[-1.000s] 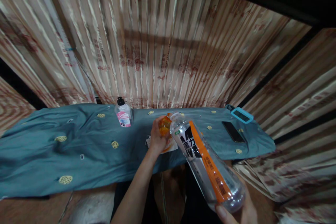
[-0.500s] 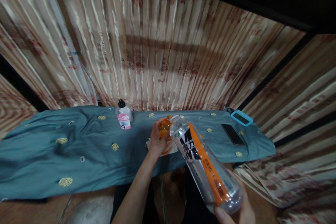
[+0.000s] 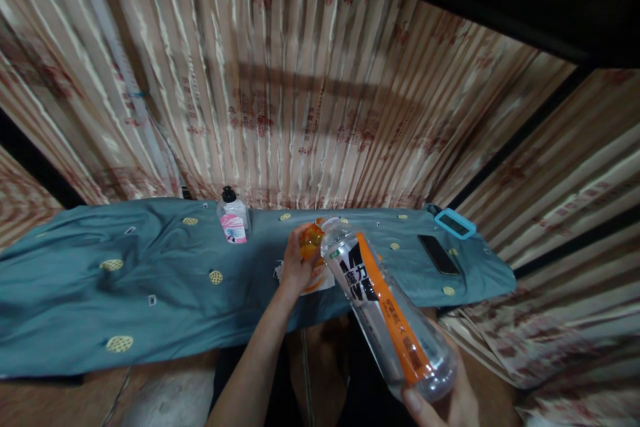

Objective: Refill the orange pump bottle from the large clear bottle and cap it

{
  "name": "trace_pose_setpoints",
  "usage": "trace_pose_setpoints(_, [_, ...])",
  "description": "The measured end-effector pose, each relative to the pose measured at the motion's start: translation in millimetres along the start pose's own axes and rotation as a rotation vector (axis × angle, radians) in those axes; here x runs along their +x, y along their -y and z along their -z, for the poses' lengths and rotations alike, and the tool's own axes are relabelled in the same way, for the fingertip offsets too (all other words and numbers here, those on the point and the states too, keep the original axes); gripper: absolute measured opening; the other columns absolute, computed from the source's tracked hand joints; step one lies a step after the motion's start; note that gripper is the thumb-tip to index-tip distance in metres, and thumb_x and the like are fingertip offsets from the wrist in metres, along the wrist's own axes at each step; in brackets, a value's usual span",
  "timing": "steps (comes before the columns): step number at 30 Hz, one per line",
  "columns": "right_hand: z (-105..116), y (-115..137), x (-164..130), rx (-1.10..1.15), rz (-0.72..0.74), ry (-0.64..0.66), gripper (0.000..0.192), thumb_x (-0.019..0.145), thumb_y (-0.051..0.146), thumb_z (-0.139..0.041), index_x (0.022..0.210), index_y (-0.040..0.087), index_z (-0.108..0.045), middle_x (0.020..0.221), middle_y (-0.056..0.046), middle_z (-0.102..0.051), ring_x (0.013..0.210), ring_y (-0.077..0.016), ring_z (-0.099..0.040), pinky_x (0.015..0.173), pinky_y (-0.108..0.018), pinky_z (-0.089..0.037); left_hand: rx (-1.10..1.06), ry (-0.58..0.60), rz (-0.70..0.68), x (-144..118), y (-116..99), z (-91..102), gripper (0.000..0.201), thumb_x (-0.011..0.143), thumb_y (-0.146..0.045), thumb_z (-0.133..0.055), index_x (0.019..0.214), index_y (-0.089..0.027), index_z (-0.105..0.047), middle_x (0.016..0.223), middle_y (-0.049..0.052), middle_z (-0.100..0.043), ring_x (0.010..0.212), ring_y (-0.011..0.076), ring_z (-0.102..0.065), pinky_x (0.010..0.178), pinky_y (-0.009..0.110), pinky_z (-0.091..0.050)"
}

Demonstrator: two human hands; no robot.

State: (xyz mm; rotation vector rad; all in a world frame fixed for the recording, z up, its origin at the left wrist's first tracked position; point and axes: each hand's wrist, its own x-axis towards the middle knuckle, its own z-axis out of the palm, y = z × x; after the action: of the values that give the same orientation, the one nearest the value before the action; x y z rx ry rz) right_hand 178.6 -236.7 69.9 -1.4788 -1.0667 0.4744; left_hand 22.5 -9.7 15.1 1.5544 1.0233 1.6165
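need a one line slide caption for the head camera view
Left hand grips an orange container over a teal cloth while the right hand holds a clear bottle tilted toward the container.

The head camera is looking forward and down from above the wearer's legs point(image 3: 367, 403); it is facing the teal cloth point(image 3: 175, 307) closely, the pleated curtain point(image 3: 300, 33) rising behind; the right hand point(image 3: 453, 397) is showing nearer the lens than the left hand point(image 3: 299, 268).

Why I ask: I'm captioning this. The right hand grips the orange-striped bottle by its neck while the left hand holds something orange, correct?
Wrong end: in the head view, the right hand grips the orange-striped bottle near its base. The rest stands.
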Motion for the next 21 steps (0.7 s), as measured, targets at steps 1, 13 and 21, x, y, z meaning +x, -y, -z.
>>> trace_pose_setpoints(1, [0.4,-0.7,-0.5,-0.004,-0.011,-0.005,0.067,0.083,0.067,-0.067,0.133,0.026,-0.049,0.113,-0.005,-0.075,0.100,-0.0280,-0.074,0.085,-0.034,-0.056,0.001,-0.001,0.001,0.1,-0.6,0.0,0.043,0.078,-0.032,-0.069,0.119,-0.022,-0.059,0.118,0.010,-0.069,0.112,0.0295,-0.066,0.103,0.050,-0.051])
trace_pose_setpoints(13, [-0.6,11.7,-0.8,-0.040,-0.003,-0.057,0.076,0.076,0.073,-0.070,0.128,0.021,-0.055,0.117,-0.008,-0.071,0.102,-0.0275,-0.072,0.086,-0.032,-0.055,-0.051,0.069,0.073,2.1,0.8,0.6,0.054,0.072,-0.032,-0.077,0.121,-0.022,-0.057,0.119,0.010,-0.066,0.115,0.0288,-0.064,0.105,0.049,-0.049])
trace_pose_setpoints(21, [0.0,14.1,-2.6,-0.035,-0.053,-0.043,0.079,0.077,0.072,-0.070,0.133,0.020,-0.050,0.120,-0.009,-0.070,0.103,-0.0278,-0.072,0.086,-0.031,-0.056,-0.046,0.067,0.096,3.6,-2.2,0.5,0.056,0.067,-0.026,-0.082,0.118,-0.022,-0.059,0.117,0.007,-0.066,0.112,0.0267,-0.064,0.103,0.046,-0.050])
